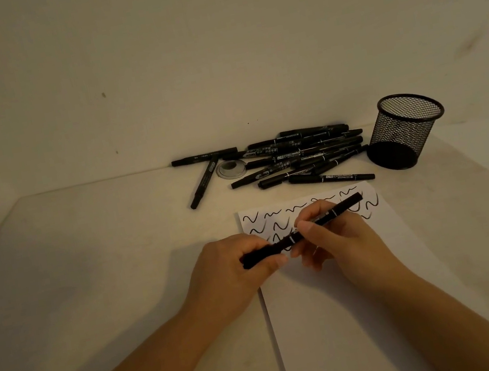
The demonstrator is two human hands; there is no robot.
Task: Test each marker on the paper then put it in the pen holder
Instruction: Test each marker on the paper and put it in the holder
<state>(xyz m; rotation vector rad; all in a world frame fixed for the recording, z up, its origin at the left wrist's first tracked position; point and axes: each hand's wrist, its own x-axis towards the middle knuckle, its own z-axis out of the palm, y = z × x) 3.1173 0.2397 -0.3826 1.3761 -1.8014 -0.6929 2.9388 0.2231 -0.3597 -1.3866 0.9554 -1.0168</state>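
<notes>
A black marker [338, 207] lies slanted between both hands above the white paper [341, 315]. My left hand [229, 273] grips its lower left end, where the cap sits. My right hand [333, 235] pinches the barrel near the middle. Several black squiggles [279, 223] mark the top of the paper. A pile of several black markers [300, 156] lies at the back of the table. The black mesh pen holder [403, 131] stands to the right of the pile; no marker shows inside it.
A clear round lid [231, 169] lies left of the pile. Two stray markers [203, 179] lie further left, one against the wall. The pale table [102, 259] meets the wall just behind the pile.
</notes>
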